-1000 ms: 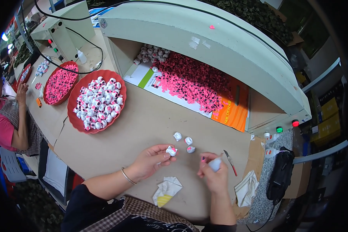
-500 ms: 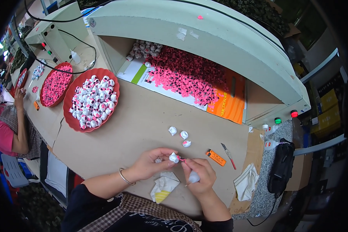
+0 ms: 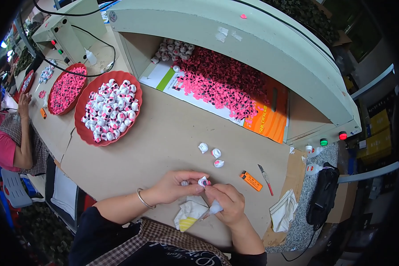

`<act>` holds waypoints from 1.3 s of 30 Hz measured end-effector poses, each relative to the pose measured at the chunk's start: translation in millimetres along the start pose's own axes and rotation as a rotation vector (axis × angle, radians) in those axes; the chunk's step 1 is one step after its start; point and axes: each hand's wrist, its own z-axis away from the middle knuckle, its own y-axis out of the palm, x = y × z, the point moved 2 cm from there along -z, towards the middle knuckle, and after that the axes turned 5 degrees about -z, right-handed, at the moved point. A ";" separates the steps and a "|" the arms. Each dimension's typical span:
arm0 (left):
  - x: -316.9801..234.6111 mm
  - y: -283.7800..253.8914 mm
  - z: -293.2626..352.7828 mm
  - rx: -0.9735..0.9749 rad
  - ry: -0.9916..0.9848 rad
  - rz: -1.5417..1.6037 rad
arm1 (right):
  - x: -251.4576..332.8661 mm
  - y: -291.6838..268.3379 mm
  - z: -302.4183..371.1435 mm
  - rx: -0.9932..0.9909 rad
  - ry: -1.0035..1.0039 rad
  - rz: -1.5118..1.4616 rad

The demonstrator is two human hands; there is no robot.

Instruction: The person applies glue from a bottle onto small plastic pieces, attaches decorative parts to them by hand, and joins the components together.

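Between the thumb and fingertips of my left hand (image 3: 175,187), a small white cat-head-shaped piece (image 3: 203,181) is held, its pink-and-dark face side showing. Another small pale object (image 3: 184,183) sits within the same hand, too small to identify. The fingertips of my right hand (image 3: 229,201) pinch at the pink side of the piece. Tucked in that hand's curled fingers is a small white squeeze bottle (image 3: 216,207), its thin tip pointing down and left. Several similar white pieces (image 3: 216,153) lie on the table just beyond my hands.
A red bowl (image 3: 79,122) of white pieces stands left, beside a red bowl (image 3: 51,105) of pink pieces. An open-fronted cabinet (image 3: 235,33) shelters a pink heap (image 3: 221,88). An orange box (image 3: 251,181), craft knife (image 3: 266,179) and cloth (image 3: 283,210) lie right. A co-worker (image 3: 20,142) sits left.
The pink strip that stretched between my hands now rests against the white piece. My left hand has turned the piece, and my right fingers have come closer to it. The bottle's tip has swung outward.
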 end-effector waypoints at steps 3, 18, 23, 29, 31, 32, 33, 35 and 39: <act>-0.7 -2.0 0.3 0.015 -0.024 -0.065 | -3.7 -0.2 -0.2 0.028 -0.002 -0.054; -2.8 -2.6 -3.9 -0.010 0.019 -0.010 | -8.6 7.0 4.2 -0.049 0.667 -0.589; -4.6 -3.5 -4.5 -0.028 0.118 -0.213 | -12.8 17.5 9.6 -0.073 0.811 -0.813; -4.5 -7.6 -8.1 -0.024 0.195 -0.292 | -16.0 24.4 10.7 -0.122 0.889 -0.868; -3.0 -7.4 -9.5 -0.016 0.187 -0.279 | -15.8 22.8 11.7 -0.130 0.843 -0.798; -2.8 -7.5 -8.7 -0.010 0.182 -0.267 | -15.6 22.4 10.5 -0.127 0.841 -0.803; -2.7 -8.0 -7.5 -0.014 0.181 -0.269 | -15.8 22.3 8.7 -0.110 0.864 -0.815; -1.2 -9.2 -5.4 -0.029 0.128 -0.214 | -15.0 24.2 8.2 -0.092 0.886 -0.831; 3.2 -6.7 -6.3 -0.041 0.090 -0.183 | -14.1 21.4 8.6 -0.112 0.926 -0.827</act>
